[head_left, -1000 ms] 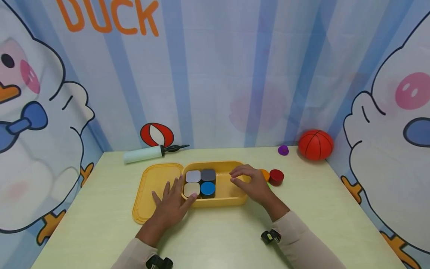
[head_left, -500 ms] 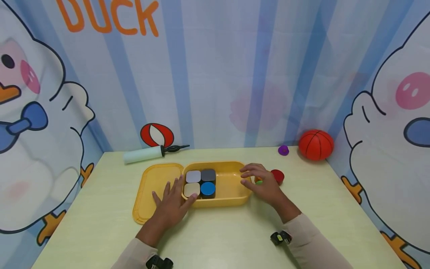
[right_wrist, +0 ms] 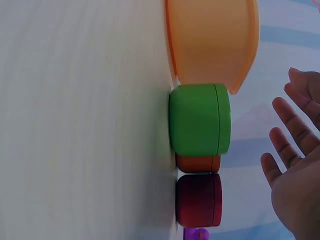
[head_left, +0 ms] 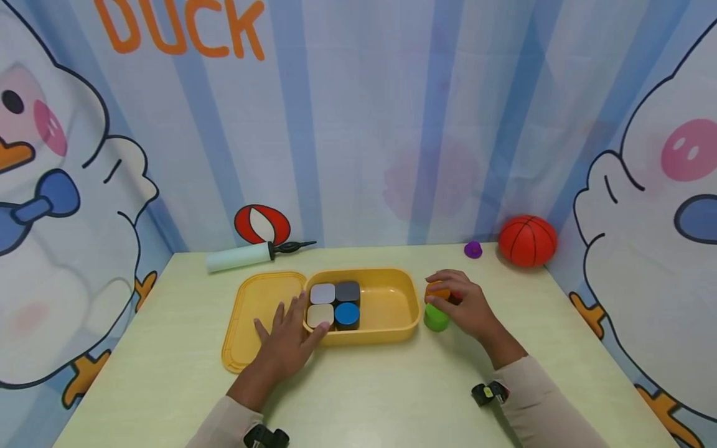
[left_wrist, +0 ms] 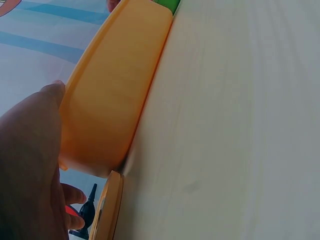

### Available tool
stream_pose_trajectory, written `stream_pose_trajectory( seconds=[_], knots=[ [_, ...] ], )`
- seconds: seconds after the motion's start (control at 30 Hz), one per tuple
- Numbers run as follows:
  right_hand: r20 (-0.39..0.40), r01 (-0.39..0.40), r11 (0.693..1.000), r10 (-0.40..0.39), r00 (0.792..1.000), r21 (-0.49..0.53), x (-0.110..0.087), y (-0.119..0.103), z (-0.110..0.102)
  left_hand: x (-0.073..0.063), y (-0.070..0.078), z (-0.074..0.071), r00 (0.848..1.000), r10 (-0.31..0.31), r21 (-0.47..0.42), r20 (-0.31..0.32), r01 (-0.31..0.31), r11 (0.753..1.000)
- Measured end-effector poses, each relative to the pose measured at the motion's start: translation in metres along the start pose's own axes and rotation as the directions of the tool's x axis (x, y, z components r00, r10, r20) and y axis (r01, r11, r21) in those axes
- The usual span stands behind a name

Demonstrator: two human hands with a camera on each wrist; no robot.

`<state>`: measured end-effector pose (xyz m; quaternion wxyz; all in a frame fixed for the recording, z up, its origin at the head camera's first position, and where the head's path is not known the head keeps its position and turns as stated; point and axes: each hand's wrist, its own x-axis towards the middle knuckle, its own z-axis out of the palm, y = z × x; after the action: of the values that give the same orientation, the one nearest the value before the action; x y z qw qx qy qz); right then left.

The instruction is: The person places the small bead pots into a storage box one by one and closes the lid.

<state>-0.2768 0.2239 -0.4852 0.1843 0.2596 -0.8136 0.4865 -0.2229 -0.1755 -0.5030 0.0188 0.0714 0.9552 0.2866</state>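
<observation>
Yellow box: open on the counter (head_left: 358,389), its near wall (head_left: 358,338) toward the person.
Tubs inside: four, grouped two by two at the box's left end: light grey tub (head_left: 322,294) and dark grey tub (head_left: 347,292) at the back, cream tub (head_left: 320,315) and blue tub (head_left: 347,315) in front.
Tubs outside: three, past the box's right end: green tub (head_left: 436,319) nearest the person, just beside the box; orange tub (right_wrist: 199,164) behind it; red tub (right_wrist: 197,200) to the right, partly hidden by the hand in the head view.
Yellow lid (head_left: 244,330): off, lying flat left of the box.
Left hand (head_left: 285,344): fingers straight and spread, thumb at the box's near rim, the others at its left end above the lid; gripping nothing.
Right hand (head_left: 469,309): fingers parted and slightly bent above the orange and green tubs, holding nothing; the right wrist view shows them clear of all three.
Progress: by the layout, four of seven visible tubs are boxed; three stand unboxed and the lid is not on.
</observation>
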Motion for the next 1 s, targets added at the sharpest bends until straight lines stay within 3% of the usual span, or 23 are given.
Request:
stream_pose_trajectory(
  seconds=[0.4,0.8,1.0],
  knots=[
    [-0.059,-0.179,0.984,0.178,0.982,-0.006,-0.012,0.028,-0.024,0.001,0.0,0.0,1.0,0.002,-0.004,-0.004,-0.002,1.0],
    [-0.094,-0.242,0.97,0.241,0.966,0.005,-0.018,0.043,-0.025,0.001,-0.002,0.003,1.0,-0.01,0.001,-0.003,0.01,1.0],
    [-0.105,-0.328,0.945,0.326,0.939,0.003,-0.021,0.048,-0.028,0.001,-0.002,0.003,1.0,-0.002,-0.004,-0.006,0.002,1.0]
  ],
)
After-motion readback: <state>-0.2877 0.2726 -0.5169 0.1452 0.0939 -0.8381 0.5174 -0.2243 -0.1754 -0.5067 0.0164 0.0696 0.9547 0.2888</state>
